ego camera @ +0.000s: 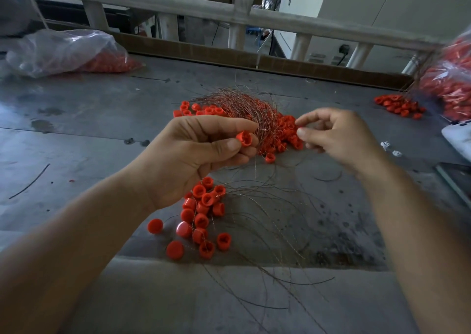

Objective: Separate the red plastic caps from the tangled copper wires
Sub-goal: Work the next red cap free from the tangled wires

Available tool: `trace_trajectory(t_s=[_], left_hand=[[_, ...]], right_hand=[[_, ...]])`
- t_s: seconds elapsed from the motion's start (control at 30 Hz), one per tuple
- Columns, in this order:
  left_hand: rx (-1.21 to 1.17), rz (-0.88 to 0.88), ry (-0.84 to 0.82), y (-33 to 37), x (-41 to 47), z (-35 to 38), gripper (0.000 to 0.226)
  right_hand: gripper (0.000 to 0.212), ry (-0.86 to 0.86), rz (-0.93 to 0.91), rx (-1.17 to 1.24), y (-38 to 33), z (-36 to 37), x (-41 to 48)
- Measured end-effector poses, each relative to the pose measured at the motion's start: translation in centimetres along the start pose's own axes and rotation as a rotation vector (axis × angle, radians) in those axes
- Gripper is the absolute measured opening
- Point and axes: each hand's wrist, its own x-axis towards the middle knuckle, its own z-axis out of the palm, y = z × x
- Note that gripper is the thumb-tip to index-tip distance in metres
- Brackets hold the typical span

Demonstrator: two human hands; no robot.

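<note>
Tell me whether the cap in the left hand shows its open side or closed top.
Open side: the red cap pinched in the left hand shows its hollow to the camera.

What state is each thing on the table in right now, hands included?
Left hand, gripping a red cap and wire strands.
Right hand, fingers curled; pinching a wire or not, cannot tell.
Copper wire bundle, tangled, arched over the cap pile.
Near cap cluster, loose on the table, wires among them.
Left plastic bag, slumped, red caps inside.
Right plastic bag, full of red parts, cut off by frame.
</note>
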Motion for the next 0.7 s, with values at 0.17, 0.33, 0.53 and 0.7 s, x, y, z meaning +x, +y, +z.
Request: trace_trajectory(t_s=[0.17,0.33,0.53,0.7], left_hand=[[0.088,-0.001,0.068,-0.1,0.0,0.3,0.03],[0.173,0.006,0.163,-0.1,0.0,0.4,0.022],[0.213,-0.024,0.224,0.0,0.1,0.3,0.024],[0.188,-0.025,0.245,0.0,0.2,0.3,0.024]], right_hand=[[0.017,-0.211,-0.078,0.491,-3.2,0.7,-1.8],[0.022,-0.331,-0.175,0.495,-4.4,2.5,-3.2],[0.023,-0.28,-0.276,0.48,-4.7,3.6,-3.7],[0.023,-0.235,-0.353,0.465,-4.9,4.2,-4.0]])
